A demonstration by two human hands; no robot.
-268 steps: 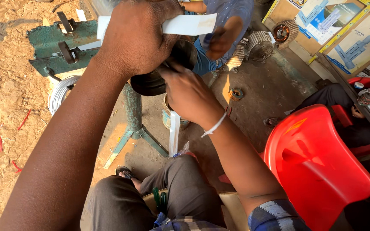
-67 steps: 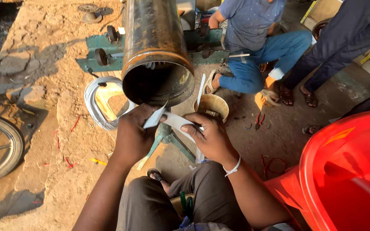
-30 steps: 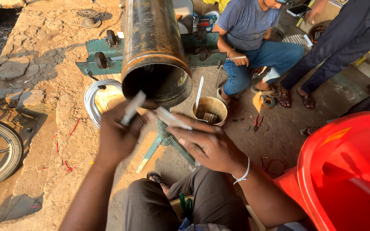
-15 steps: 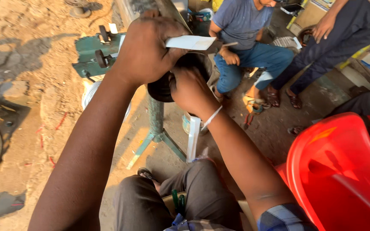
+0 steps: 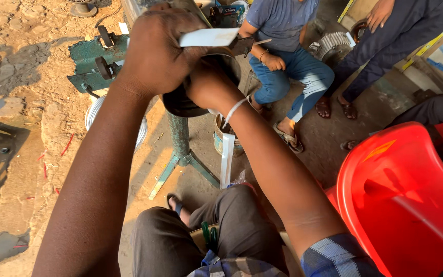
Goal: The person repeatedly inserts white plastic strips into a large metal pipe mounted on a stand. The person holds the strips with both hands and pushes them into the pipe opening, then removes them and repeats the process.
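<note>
**White strip held at the mouth of the dark pipe**

Landmark: the dark metal pipe (image 5: pixel 190 100), its open end facing the wearer, carried on a green stand (image 5: pixel 180 149) that rests on the dirt floor.

Left hand (image 5: pixel 155 51): clenched above the pipe's mouth, gripping one end of a flat white strip (image 5: pixel 208 37) that juts out to the right of the knuckles.

Right hand (image 5: pixel 208 84): pressed against the pipe's rim just below the left hand; fingers hidden, so its hold cannot be told. A white band (image 5: pixel 232 110) circles the wrist.

A further length of white strip (image 5: pixel 226 159) hangs down below the pipe, in front of a small pail (image 5: pixel 220 141) beside the stand. Whether it is one piece with the upper strip cannot be seen.

Handling, as judged: the strip looks thin, light and springy, bending without creasing. A pinch across its flat faces near the end suits it; the edges may be sharp. The pipe appears heavy and rigid.

Beyond the pipe sits a person in blue jeans (image 5: pixel 288 72); to its right, a red plastic chair (image 5: pixel 411 205).
</note>
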